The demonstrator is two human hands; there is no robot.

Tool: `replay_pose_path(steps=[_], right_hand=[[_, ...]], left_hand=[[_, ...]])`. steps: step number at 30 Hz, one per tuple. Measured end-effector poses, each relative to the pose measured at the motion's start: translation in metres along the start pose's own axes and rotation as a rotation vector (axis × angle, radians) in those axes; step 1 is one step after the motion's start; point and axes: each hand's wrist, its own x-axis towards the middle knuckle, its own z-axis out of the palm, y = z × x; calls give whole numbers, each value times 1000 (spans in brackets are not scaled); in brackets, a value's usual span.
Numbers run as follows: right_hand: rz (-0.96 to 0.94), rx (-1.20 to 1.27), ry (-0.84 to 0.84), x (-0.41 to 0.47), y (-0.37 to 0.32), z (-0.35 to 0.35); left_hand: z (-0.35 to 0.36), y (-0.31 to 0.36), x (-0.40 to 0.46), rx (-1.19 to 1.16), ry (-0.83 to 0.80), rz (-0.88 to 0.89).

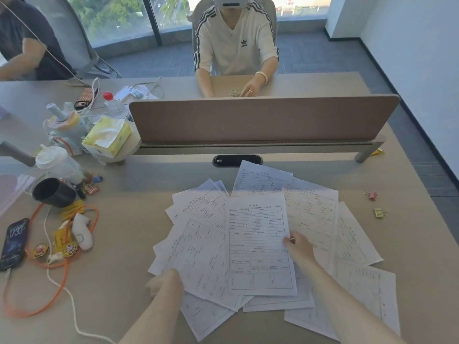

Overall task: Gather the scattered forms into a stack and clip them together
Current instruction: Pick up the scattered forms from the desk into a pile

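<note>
Several printed forms lie fanned and overlapping on the beige desk in front of me. The topmost form lies upright in the middle. My right hand pinches its right edge. My left hand grips the lower left edge of a tilted form that lies partly under the top one. More forms spread to the right and the lower right. A pink binder clip and a yellow-green binder clip lie on the desk to the right of the papers.
At left stand a black cup, a phone, orange and white cables, snack packets, more small clips and a tissue box. A brown divider panel crosses the desk's far edge; a person sits behind it.
</note>
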Motion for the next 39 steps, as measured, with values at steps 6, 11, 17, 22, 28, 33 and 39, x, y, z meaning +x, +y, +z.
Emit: replay_pose_path(steps=[6,11,17,22,28,33,39], right_hand=[[42,64,-9,-3,3,-9],[65,103,-10,-7,6,-16],[78,175,-2,-11,5,-16],[82,173,-42,-18,6,-3],[99,218,-63,-25,-8,11],[28,136,63,-18,-1,12],[321,-180,467,1,22,-23]], left_hand=[[0,6,-5,-291,-134,171],[1,21,-21,-281,-330,362],[12,31,-26,-328,-553,316],[25,20,-43,-235,-791,302],[38,21,-55,-122,-836,320],[50,28,-52,-29,-744,319],[51,36,-56,29,-708,337]])
